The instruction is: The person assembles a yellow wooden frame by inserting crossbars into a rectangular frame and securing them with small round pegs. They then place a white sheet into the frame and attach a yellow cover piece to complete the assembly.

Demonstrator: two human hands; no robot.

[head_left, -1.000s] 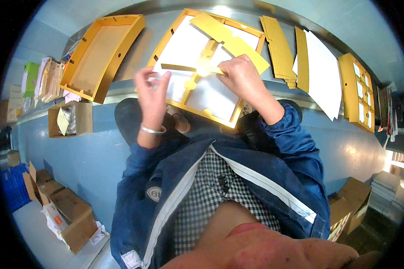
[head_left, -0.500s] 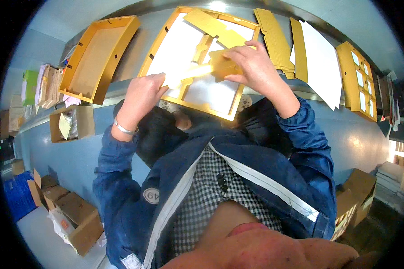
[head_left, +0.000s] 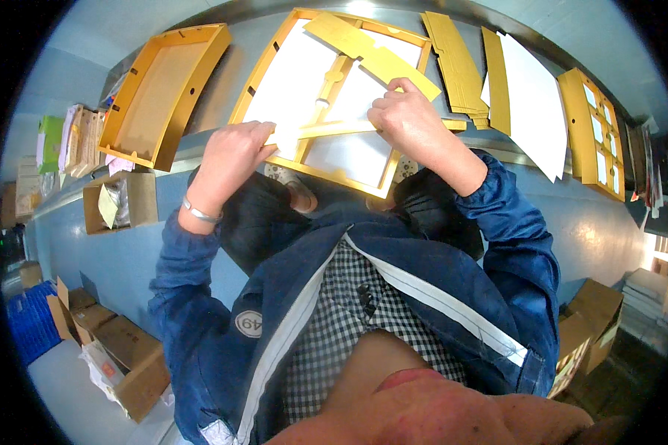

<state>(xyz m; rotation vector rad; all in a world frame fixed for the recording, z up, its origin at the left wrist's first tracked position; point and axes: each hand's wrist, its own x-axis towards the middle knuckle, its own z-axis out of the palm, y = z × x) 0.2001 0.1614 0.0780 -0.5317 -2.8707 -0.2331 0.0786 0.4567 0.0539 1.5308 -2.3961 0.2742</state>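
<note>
My left hand (head_left: 237, 154) is closed on the left end of a narrow folded yellow cardboard strip (head_left: 335, 129). Farther right along the same strip, my right hand (head_left: 410, 122) pinches it, and its far end sticks out past the hand. The strip crosses over a shallow yellow cardboard box (head_left: 331, 175) with white panels (head_left: 282, 74) inside. A yellow divider (head_left: 334, 76) runs down the middle of that box. Across the box's far right part lies a flat, notched yellow cardboard piece (head_left: 371, 55).
To the left stands an open yellow box (head_left: 172, 119). Flat yellow card pieces (head_left: 456, 70), white sheets (head_left: 531, 104) and a yellow compartment frame (head_left: 583, 126) lie to the right. Below the bench's left edge are a small carton (head_left: 137, 200) and a larger open carton (head_left: 137, 371).
The strip's wide, open part at my right hand has been folded into a narrow bar. My right hand has closed around it and shifted slightly; my left hand stays nearly in place.
</note>
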